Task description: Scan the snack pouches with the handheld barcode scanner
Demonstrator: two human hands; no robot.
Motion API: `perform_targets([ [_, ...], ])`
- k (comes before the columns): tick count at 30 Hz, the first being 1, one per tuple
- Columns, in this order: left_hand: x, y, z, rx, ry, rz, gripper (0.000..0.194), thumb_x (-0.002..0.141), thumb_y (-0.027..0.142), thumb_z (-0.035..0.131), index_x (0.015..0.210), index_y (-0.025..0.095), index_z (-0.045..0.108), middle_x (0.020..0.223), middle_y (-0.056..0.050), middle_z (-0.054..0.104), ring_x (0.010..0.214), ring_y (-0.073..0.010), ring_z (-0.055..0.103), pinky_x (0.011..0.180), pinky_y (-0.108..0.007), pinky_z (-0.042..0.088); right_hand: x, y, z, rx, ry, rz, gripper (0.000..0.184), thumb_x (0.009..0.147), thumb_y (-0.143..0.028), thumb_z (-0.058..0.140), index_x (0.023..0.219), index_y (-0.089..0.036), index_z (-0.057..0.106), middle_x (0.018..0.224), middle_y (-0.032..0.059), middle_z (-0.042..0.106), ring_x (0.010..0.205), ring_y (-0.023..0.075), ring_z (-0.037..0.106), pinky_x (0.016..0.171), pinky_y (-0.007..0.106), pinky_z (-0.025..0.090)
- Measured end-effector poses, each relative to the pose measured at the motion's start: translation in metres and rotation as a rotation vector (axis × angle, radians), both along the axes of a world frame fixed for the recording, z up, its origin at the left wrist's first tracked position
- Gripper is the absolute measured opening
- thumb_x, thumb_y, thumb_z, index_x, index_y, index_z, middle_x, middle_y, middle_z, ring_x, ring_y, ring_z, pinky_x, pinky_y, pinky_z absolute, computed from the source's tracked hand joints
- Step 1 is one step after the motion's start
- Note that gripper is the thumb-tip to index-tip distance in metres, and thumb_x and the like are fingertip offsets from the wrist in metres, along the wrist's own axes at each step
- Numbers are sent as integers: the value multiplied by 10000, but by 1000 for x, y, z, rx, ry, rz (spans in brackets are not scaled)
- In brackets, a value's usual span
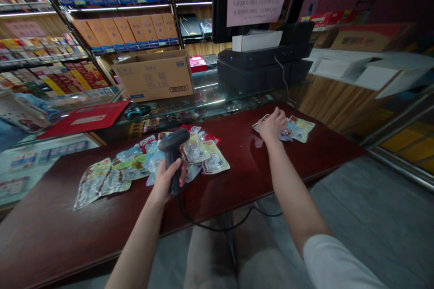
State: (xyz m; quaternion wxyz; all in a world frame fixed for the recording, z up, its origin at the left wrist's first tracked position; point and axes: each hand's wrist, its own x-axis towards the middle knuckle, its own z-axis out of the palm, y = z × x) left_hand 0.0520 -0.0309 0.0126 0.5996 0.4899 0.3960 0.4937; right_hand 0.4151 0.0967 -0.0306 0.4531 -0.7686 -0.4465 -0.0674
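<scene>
My left hand [168,177] is wrapped round the handle of a black barcode scanner [174,142], held above a spread of snack packets [135,167]. These are shiny and mixed in colour, some clear-backed with pale yellow edges, others red, blue or green. From the handle a black cable [217,229] loops down past the table's front edge. Farther right, my right hand [273,124] rests palm down with bent fingers at a smaller group of packets [301,127]. One packet shows beside its thumb; the fingertips are partly hidden.
Both groups lie on a dark red table [240,189]. Behind it stand a glass counter, an open cardboard box [159,76], a computer mouse [136,111], a red folder [88,119] and a black till machine [262,65]. At the far left, part of another person's sleeve [44,106] shows.
</scene>
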Motion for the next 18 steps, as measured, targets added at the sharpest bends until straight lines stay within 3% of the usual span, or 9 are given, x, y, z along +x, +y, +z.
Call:
perform_targets([
  [4,4,1,-9,10,-4,22,399,767,514,715,750,194,477,474,62,483,352,-69,420,366,-191,319,-61,0,-6,-68,134,665,515,826,-438,665,1265,-186,568,1215,155,600,1004,261,618,967,456,472],
  [6,7,3,-13,7,-4,5,410,766,527,713,757,196,471,457,64,472,340,-73,417,362,-195,314,-93,-5,-11,-233,108,861,503,798,-520,695,1197,-223,625,1145,112,648,947,248,626,950,461,472],
  [9,8,3,-18,3,-13,-4,423,765,540,714,773,196,468,443,68,465,333,-75,411,363,-196,304,-121,-13,-15,-452,-119,882,612,725,-583,752,1210,-225,648,1240,145,609,1145,341,550,1011,520,401],
  [12,8,2,-19,18,-38,11,419,760,529,722,790,197,468,454,75,472,336,-73,409,365,-194,297,-125,-15,-15,-561,-210,834,607,717,-582,763,1201,-232,657,1311,158,545,1226,377,480,1009,509,384],
  [18,16,2,-9,26,-57,-8,418,752,522,722,758,195,462,457,71,463,349,-68,414,375,-192,297,-104,-5,-16,-512,-65,805,429,695,-351,787,1059,-208,612,1163,95,580,1092,279,553,942,428,433],
])
